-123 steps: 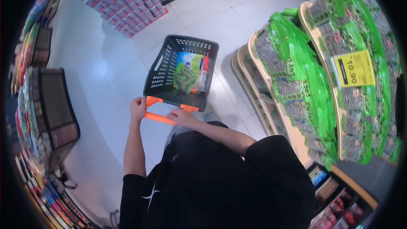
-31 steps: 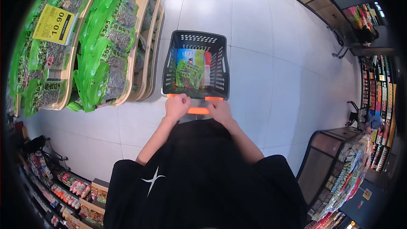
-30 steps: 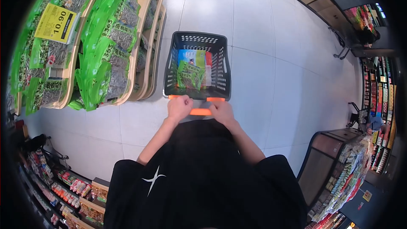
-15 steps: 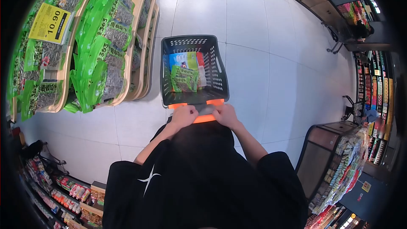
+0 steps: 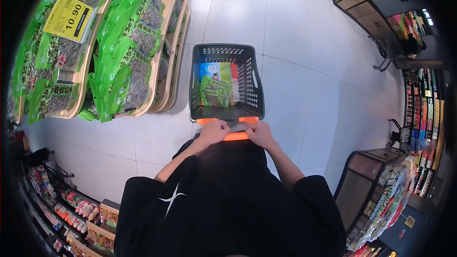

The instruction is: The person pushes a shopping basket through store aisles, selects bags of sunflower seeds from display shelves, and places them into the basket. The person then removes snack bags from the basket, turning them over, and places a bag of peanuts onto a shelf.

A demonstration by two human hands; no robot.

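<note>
A dark grey shopping basket (image 5: 193,88) with perforated walls stands upright in front of my body. My left hand (image 5: 214,132) is closed around the left part of its orange and grey handle (image 5: 235,136). On the right part of the same handle, my right hand (image 5: 261,134) is also closed, thumb towards the middle. Inside the basket lies a green packet of seeds (image 5: 216,96). Beneath and behind it is a blue and green packet (image 5: 213,71), with a bit of red showing beside it. The basket's underside is hidden.
To the left, wooden shelving (image 5: 159,66) holds several green seed bags (image 5: 135,62) and a yellow price tag (image 5: 68,17). Pale floor tiles (image 5: 290,85) stretch ahead and right. A display stand (image 5: 369,181) with packets is at lower right; stocked shelves (image 5: 421,128) lie beyond.
The basket and both hands sit slightly further right in view. The left shelving has shifted right and up, while the right display stand appears slightly lower. Both hands keep their hold on the handle.
</note>
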